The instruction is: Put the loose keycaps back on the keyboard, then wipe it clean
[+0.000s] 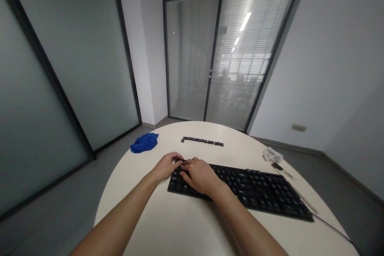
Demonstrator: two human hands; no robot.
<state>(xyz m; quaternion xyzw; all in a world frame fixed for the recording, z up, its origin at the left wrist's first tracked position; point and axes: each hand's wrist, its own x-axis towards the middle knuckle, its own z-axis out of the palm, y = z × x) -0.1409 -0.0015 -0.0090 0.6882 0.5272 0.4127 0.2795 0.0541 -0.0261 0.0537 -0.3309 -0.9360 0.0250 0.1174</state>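
A black keyboard (258,186) lies slantwise on the round pale table (168,224). At its upper left corner my left hand (167,165) has its thumb and fingers drawn together; anything between the fingertips is too small to make out. My right hand (198,174) is over the keyboard's left part, its fingers bent and close to the left fingertips. What the right fingertips grip, if anything, is hidden. Beyond the keyboard, several small black keycaps (201,140) stand in a row, with one just below the row's left end.
A crumpled blue cloth (144,143) lies at the table's left edge. On the right edge are a crumpled white item (272,155), a brush with a black part (276,166) and a thin pale stick (306,201). The keyboard's cable (333,229) runs off the right side.
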